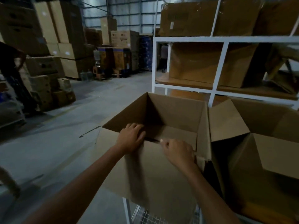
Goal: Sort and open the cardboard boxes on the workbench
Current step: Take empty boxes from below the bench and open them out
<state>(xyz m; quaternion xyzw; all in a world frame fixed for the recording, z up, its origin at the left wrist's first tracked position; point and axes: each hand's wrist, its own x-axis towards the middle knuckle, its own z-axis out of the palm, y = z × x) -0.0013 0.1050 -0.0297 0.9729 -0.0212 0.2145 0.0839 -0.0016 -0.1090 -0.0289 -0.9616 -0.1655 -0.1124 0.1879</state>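
Observation:
An open brown cardboard box (174, 113) stands in front of me on a white wire-mesh workbench (142, 215), its flaps up and its inside dark. My left hand (131, 137) lies over the near flap's edge, fingers curled into the box. My right hand (178, 153) pinches the same near flap (145, 172) a little to the right, fingers closed on the cardboard. A second open box (262, 152) sits right beside it, flaps spread.
A white shelf rack (218, 39) with several cardboard boxes rises behind the workbench. Tall stacks of cartons (61, 38) line the far wall and left side. A person (9, 68) stands at the left edge. Grey concrete floor (64, 135) spreads to the left.

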